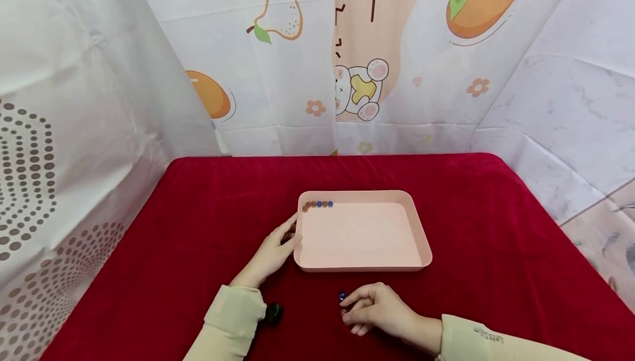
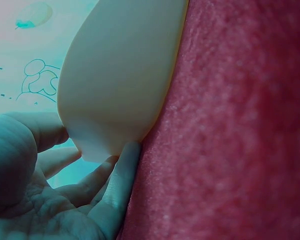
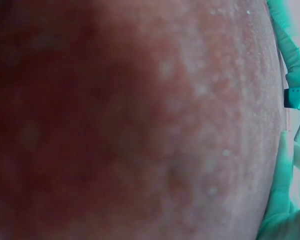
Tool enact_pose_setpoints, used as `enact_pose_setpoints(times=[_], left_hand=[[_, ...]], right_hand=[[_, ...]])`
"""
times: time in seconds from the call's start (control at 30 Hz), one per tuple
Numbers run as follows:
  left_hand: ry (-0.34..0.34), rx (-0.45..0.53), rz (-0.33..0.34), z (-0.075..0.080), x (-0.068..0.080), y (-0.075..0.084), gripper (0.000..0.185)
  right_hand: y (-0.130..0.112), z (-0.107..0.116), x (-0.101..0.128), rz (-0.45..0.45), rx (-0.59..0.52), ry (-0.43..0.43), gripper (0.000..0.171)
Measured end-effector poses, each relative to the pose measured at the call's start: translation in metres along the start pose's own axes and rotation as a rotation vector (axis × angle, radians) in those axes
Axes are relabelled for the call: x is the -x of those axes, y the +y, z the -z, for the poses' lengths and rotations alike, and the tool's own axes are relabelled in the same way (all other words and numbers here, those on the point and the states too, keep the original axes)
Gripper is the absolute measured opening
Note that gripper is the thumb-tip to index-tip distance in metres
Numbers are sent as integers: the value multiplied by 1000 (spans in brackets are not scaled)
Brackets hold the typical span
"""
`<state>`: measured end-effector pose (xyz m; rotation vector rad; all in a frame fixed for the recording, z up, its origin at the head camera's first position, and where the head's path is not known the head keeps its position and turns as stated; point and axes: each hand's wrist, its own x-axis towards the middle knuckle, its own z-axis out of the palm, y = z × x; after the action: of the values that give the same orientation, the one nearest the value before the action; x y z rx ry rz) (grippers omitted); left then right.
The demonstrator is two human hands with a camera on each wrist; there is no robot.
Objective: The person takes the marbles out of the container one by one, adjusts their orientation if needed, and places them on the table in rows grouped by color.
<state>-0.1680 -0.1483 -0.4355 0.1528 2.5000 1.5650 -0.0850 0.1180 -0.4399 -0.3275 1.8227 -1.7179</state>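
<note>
A shallow pink tray (image 1: 364, 267) stands on the red cloth. My left hand (image 1: 270, 256) holds it by the left wall, thumb at the rim and fingers against the outside; the left wrist view shows these fingers (image 2: 132, 155) at the tray's end (image 2: 120, 75). In front of the tray, my right hand (image 1: 382, 311) pinches a small brown marble (image 1: 343, 312) between thumb and index fingertip. A blue marble (image 1: 342, 295) lies just beyond that index finger. Only cloth and part of a hand (image 3: 285, 200) show in the right wrist view.
Several brown and blue marbles (image 1: 319, 204) line the tray's back left corner, along its far wall. A black object (image 1: 274, 313) sits by the left cuff. Red cloth (image 1: 223, 201) covers the table; printed white curtains (image 1: 278, 74) hang behind and at the sides.
</note>
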Motion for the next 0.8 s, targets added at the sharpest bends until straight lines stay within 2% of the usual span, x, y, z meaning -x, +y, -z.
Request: enact_pose_setpoints(times=[0.23,0.4,0.53,0.8], left_hand=[[6,3,17,-1,1,2,58],[-1,16,8,-1,1,3,58],[3,23,2,0,2,3,58],[-5,16,4,0,2,4,58]], right_hand=[[2,3,2,13,-44,-22,32],[-2,6,4,28,-74,-83,32],[-16,10,2,55,-74,-125,34],[-49,21,-9,110,-7,-106,36]])
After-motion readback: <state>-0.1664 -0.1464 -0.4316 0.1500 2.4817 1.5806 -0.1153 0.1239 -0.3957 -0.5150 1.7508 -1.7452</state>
